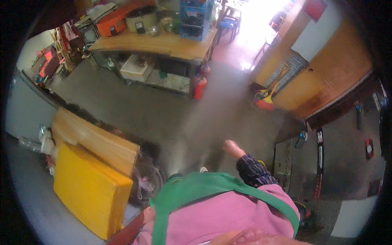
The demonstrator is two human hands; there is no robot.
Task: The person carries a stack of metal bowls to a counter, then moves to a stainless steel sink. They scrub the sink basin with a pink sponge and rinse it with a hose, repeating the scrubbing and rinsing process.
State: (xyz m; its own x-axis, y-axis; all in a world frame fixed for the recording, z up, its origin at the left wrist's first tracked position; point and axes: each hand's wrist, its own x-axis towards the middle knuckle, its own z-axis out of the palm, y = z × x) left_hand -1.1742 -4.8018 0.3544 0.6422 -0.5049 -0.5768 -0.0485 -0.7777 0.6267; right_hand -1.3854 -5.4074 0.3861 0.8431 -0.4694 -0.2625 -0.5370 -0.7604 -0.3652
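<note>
My right hand (pixel 233 149) is held out over the grey floor in front of me, its fingers curled in and nothing visible in them. A dark patterned cuff covers that wrist. Only a small part of my left hand (pixel 148 214) shows, low beside the edge of the green apron (pixel 199 186); its fingers are hidden. Left of it stands a thick yellow block (pixel 82 186), with a wooden board (pixel 95 137) behind it. A clear plastic bag or wrap (pixel 145 183) lies between the block and the apron.
Ahead is a wooden-topped table (pixel 147 46) bearing an orange container (pixel 113 23), a large pot (pixel 141 20) and blue drawers (pixel 192 21). Red fire extinguishers (pixel 200 88) stand by its leg. At right are wooden cabinets (pixel 330 76), a broom (pixel 269 98) and a dark panel (pixel 340 159).
</note>
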